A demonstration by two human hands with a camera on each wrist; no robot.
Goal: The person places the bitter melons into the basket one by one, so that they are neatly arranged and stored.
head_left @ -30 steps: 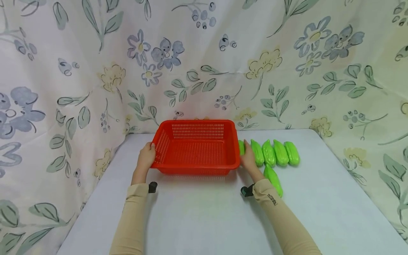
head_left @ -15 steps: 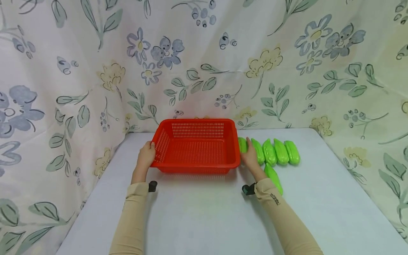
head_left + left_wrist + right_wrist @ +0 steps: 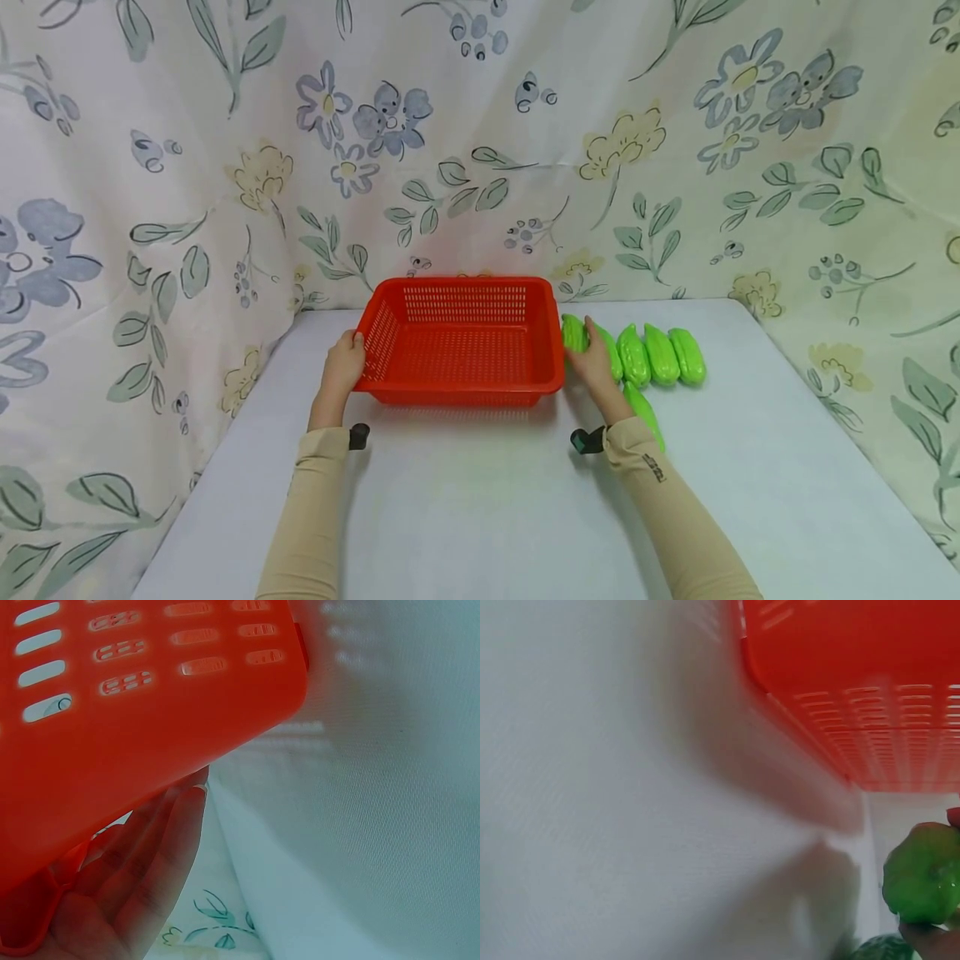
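Observation:
A red perforated plastic basket [image 3: 459, 389] stands at the back of the table, with nothing in it. At its left rim, my left hand [image 3: 345, 364] grips the edge; the left wrist view shows the fingers [image 3: 161, 859] along the outside below the rim. Just right of the basket, my right hand [image 3: 592, 363] holds a bright green bitter melon [image 3: 573, 332]. Its bumpy end [image 3: 922, 874] shows between the fingers in the right wrist view. Several similar melons [image 3: 662, 357] lie in a row beside that hand, the nearest partly covered by it.
One more green melon [image 3: 642, 408] lies in front of the row, partly behind the right forearm. The white table [image 3: 465, 492] extends toward me. A floral curtain [image 3: 480, 167] hangs along the back and sides.
My right hand has shifted slightly right and away from the basket with the melon, which now shows more beside the rim. My left hand stays on the basket.

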